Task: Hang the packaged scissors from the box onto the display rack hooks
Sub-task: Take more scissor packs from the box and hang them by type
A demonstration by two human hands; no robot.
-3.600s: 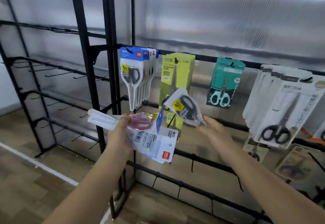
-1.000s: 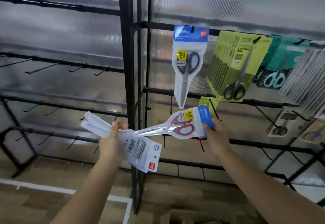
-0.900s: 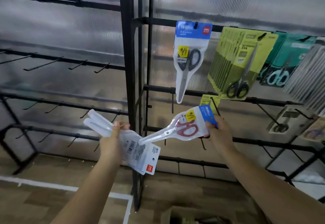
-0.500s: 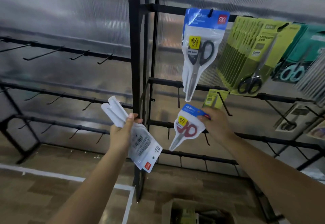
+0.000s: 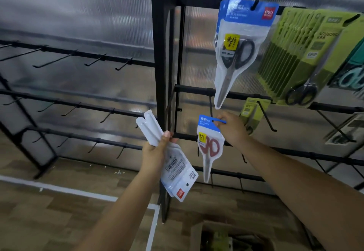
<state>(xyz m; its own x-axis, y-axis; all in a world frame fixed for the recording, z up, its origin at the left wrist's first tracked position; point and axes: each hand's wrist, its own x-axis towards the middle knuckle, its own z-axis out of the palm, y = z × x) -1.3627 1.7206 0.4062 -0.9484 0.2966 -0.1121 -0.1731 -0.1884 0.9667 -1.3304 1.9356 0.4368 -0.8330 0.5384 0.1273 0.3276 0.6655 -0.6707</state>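
Right hand [image 5: 232,130]: fingers pinched on the blue header card of a red-handled scissors pack [image 5: 210,148], which hangs upright from that pinch, tip down, in front of the middle rails of the display rack [image 5: 160,93]; whether its punched hole sits on a hook cannot be told. Left hand [image 5: 155,150]: fingers curled round a bundle of scissors packs [image 5: 173,164], backs outward with barcode showing, white tapered ends fanned up and left, red-logo corner pointing down; the bundle lies just beside the rack's central upright post and slightly apart from the red-handled pack. Above the right hand: black-handled scissors packs [image 5: 239,50] with blue headers, hung on a top-rail hook, tip reaching down to just above the right hand's fingers. To their right, close-packed along the same rail: a row of green carded scissors [image 5: 301,57], then teal-handled scissors [image 5: 352,73] cut by the frame edge. A long bare hook [image 5: 266,116] juts forward just right of the right hand. Left bay of the rack: rows of bare hooks [image 5: 59,59] on three rails, open space in front. Below, at the bottom edge: an open cardboard box [image 5: 199,235] on the wood-pattern floor [image 5: 49,211], crossed by a white line
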